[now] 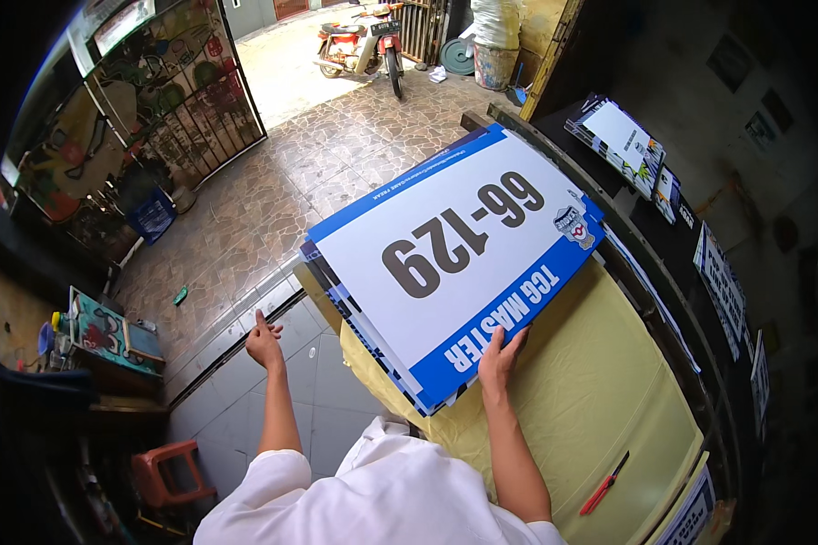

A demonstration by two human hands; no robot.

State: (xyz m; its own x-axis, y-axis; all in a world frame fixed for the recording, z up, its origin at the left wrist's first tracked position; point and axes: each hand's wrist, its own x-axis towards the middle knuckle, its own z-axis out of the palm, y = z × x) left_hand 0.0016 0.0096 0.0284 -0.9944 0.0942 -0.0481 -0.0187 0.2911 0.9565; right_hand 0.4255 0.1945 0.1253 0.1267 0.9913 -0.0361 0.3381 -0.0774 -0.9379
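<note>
**Hand steadying a stack of printed boards on a yellow-covered table**

Seen from above, a person in a white top stands at a table (600, 400) covered in yellow sheet. A stack of boards (454, 263), white with blue borders and large dark print, lies tilted across the table's left part, at about 12 o'clock from the person. Its near-left edges overhang the table toward 9 o'clock, and the layers are fanned slightly, not yet flush.

The right hand (502, 356) rests flat on the top board's near blue border, fingers spread and pressing, gripping nothing. The left hand (264, 343) hangs free at 9 o'clock, open, well apart from the stack, over the tiled floor.

Judging by the uneven edges, squaring the stack looks unfinished.

A red cutter (604, 485) lies on the table at 4 o'clock, untouched. More printed boards (627, 145) stand along a dark bench at 1 o'clock. A motorbike (364, 41) is parked at 11 o'clock.
</note>
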